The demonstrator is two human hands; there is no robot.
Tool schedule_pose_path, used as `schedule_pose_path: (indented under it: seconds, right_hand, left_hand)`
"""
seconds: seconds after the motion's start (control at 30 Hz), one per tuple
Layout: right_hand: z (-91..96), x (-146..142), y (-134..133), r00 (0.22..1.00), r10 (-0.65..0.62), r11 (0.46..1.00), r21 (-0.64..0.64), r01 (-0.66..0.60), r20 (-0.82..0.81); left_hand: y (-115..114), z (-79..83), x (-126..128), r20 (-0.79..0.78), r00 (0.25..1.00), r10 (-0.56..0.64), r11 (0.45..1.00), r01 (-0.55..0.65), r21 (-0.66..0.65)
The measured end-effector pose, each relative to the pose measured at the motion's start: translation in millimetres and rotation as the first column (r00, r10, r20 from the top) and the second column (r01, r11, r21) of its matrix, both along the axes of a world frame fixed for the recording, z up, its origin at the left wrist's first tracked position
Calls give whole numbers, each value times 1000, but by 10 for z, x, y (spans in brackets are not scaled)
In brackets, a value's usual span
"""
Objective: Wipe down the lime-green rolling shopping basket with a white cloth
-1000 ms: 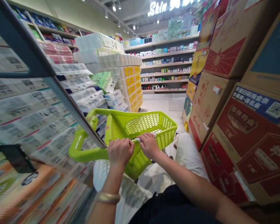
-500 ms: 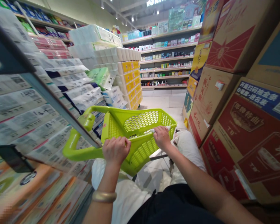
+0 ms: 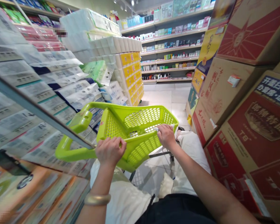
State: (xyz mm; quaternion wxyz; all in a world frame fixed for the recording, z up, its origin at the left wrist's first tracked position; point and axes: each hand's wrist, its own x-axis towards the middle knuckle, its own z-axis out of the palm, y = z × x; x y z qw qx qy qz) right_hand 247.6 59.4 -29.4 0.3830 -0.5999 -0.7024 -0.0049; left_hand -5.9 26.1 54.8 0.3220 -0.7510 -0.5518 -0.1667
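Observation:
A lime-green plastic shopping cart (image 3: 140, 152) stands in front of me at a slant, its basket bare inside. My left hand (image 3: 110, 151), with a gold bangle at the wrist, is closed over the near rim by the handle end. A grey metal pole (image 3: 44, 110) slants down from the left and ends beside that hand; whether the fingers touch it I cannot tell. Farther along the same rim, my right hand (image 3: 166, 136) is closed, with a slim white thing (image 3: 156, 128) sticking out at both sides of its fist.
Packs of tissue paper (image 3: 67, 74) are stacked along the left. Cardboard cartons (image 3: 226, 88) rise on the right, close to my right leg. Tiled floor (image 3: 163, 93) runs between them to shelves of small boxes and bottles (image 3: 170, 46) at the back.
The view has shifted, so the cart's handle and my left hand appear farther left and the right-hand cartons look nearer. Both hands keep their hold on the rim.

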Motion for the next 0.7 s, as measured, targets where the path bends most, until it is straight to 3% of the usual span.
schedule_pose_path:
  seconds: [0.1, 0.27, 0.4, 0.57, 0.7]
  right_hand:
    - [13, -173, 10, 999, -18, 1000, -10, 18, -34]
    - [91, -505, 12, 982, 187, 982, -29, -187, 1]
    - [62, -186, 102, 973, 223, 975, -24, -222, 63]
    - [-51, 390, 202, 996, 53, 999, -5, -53, 66]
    - [-28, 264, 168, 999, -3, 1000, -17, 3, 41]
  left_hand:
    - [88, -3, 2, 3, 1000, 14, 1000, -14, -5]
    - [179, -22, -12, -7, 1000, 14, 1000, -14, -13]
    - [213, -22, -48, -5, 1000, 10, 999, -11, -33]
    - [270, -11, -97, 8, 1000, -28, 1000, 28, -10]
    - [305, 3, -115, -10, 998, -57, 997, 57, 60]
